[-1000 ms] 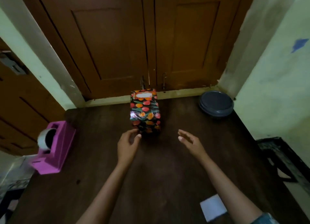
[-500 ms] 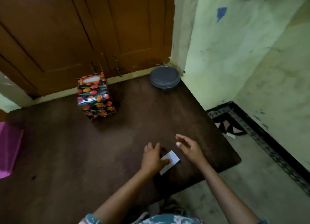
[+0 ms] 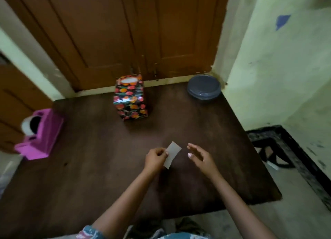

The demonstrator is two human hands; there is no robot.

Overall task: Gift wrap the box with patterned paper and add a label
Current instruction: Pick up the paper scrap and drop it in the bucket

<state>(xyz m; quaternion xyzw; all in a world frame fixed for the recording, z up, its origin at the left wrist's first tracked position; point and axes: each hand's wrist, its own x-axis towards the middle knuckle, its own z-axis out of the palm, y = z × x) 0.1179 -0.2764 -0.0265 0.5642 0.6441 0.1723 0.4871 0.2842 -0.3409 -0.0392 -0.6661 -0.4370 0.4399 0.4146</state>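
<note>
Label step: your left hand (image 3: 155, 157) pinches the white slip (image 3: 172, 154); right hand (image 3: 200, 157) open beside it. Next, carry it to the wrapped box (image 3: 130, 98), upper centre.

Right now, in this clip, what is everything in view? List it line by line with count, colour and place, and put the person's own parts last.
wrapped box: 1, black paper with red and orange pattern, pale patch on top, far middle of the table
paper slip: 1, white, pinched in the left hand above the table's near middle
tape dispenser: 1, pink with a white roll, left edge of the table
plates: a small stack, count unclear, grey, far right corner of the table
table: 1, dark brown, fills the middle of the view
doors: brown wood, behind the table
walls: pale green, right side and left corner
left hand: 1, closed on the slip
right hand: 1, open, beside the slip, not touching it
</note>
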